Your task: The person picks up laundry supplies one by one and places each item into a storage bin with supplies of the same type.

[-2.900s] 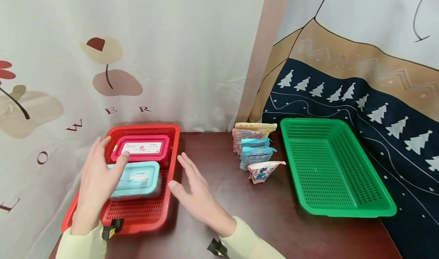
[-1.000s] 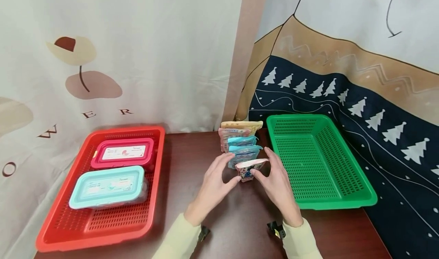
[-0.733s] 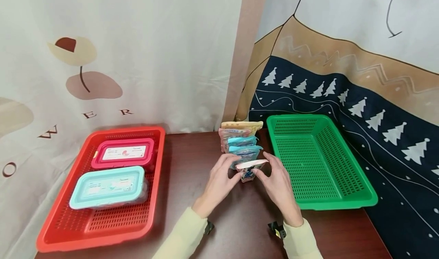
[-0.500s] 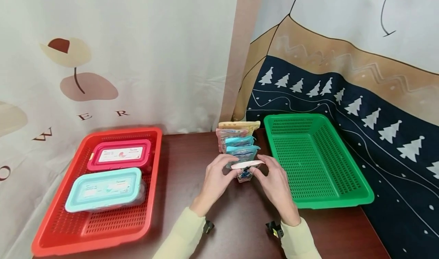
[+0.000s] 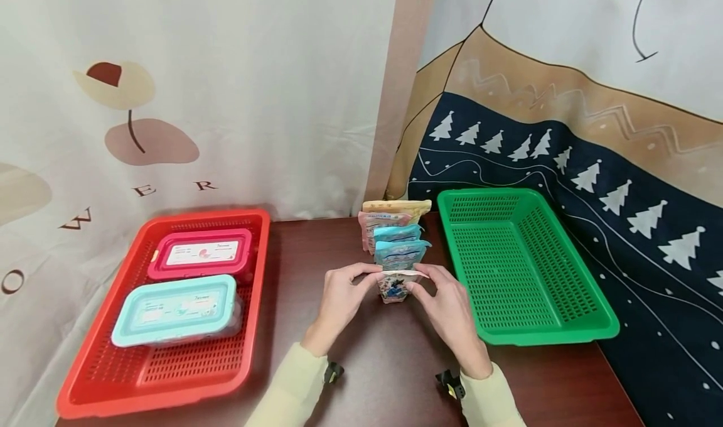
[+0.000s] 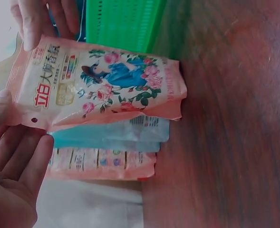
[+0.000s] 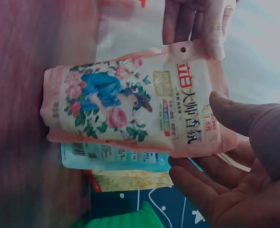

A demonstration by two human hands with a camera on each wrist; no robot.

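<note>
A pink detergent pouch (image 5: 393, 287) with a printed woman in blue and roses stands upright at the front of a row of pouches. My left hand (image 5: 341, 298) pinches one top corner, thumb in front and fingers behind. At the opposite top corner, my right hand (image 5: 449, 304) pinches the same pouch. Both wrist views show its printed face, with the base near the tabletop. Behind it are a blue pouch (image 5: 400, 251), another blue pouch (image 5: 397, 232), a second pink pouch (image 5: 373, 223) and a yellow pouch (image 5: 418, 207), each partly hidden.
To the left, a red basket (image 5: 257, 314) holds a magenta-lidded box (image 5: 198, 254) and a light-blue-lidded box (image 5: 175, 311). A green basket (image 5: 508, 270) stands close on the right. Curtains rise behind the brown table (image 5: 390, 370).
Both hands have moved from around the light-blue-lidded box in the red basket to the front pouch. They have taken its top corners, and its top edge has turned to lie level across the view.
</note>
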